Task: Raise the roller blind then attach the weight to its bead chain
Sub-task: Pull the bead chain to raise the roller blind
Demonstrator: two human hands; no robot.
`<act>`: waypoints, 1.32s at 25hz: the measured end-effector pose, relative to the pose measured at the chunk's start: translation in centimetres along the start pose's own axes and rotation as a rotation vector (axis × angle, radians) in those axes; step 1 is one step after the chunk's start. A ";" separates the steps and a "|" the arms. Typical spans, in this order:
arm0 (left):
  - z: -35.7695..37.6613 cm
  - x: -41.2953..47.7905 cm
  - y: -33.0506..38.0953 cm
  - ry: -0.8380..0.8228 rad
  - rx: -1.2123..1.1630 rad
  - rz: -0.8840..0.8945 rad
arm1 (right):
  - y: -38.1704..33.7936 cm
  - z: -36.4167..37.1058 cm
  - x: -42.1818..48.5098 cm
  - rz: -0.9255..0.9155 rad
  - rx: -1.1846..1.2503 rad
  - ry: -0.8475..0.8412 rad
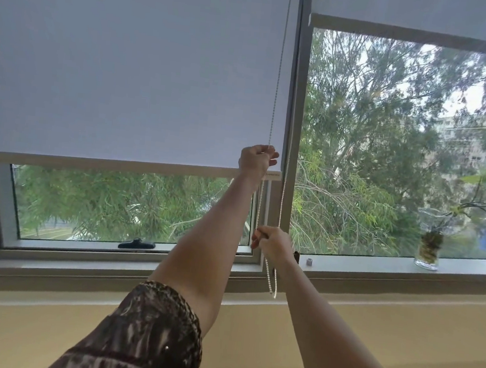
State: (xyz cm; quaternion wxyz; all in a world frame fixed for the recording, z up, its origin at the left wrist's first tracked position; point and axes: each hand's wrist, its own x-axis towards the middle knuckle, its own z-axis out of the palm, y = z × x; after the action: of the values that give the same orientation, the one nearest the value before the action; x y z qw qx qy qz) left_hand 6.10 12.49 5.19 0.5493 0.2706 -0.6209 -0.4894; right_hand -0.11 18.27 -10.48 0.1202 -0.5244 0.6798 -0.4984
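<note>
A pale grey roller blind [128, 69] covers most of the left window, its bottom bar [104, 163] hanging above the lower pane. A white bead chain [279, 68] runs down the blind's right edge and loops below the sill [272, 287]. My left hand [256, 160] is raised and shut on the chain near the bottom bar. My right hand [271, 244] grips the same chain lower down, near the sill. A small grey cylinder, possibly the weight [309, 262], stands on the sill just right of my right hand.
A second blind [430, 12] on the right window is rolled high. A glass vase with a plant [429, 246] stands on the right sill [376, 263]. A black window handle [136, 244] sits on the lower left frame. Below runs a yellow wall.
</note>
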 end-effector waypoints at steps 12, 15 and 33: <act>-1.0 -1.2 -4.8 -0.008 0.180 0.066 | 2.0 0.0 0.1 0.098 -0.219 -0.261; -2.5 -2.1 -7.6 -0.016 0.227 -0.010 | -0.7 -2.3 1.9 0.056 -0.133 -0.075; -3.5 -4.9 -13.4 -0.288 0.552 -0.146 | -7.8 -4.0 3.9 -0.140 0.170 0.213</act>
State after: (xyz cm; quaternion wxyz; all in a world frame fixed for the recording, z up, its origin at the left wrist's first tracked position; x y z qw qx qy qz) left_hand 7.90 10.72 -9.24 0.3252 0.3811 -0.7806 -0.3738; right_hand 0.14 17.62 -0.92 0.0561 -0.5026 0.6057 -0.6143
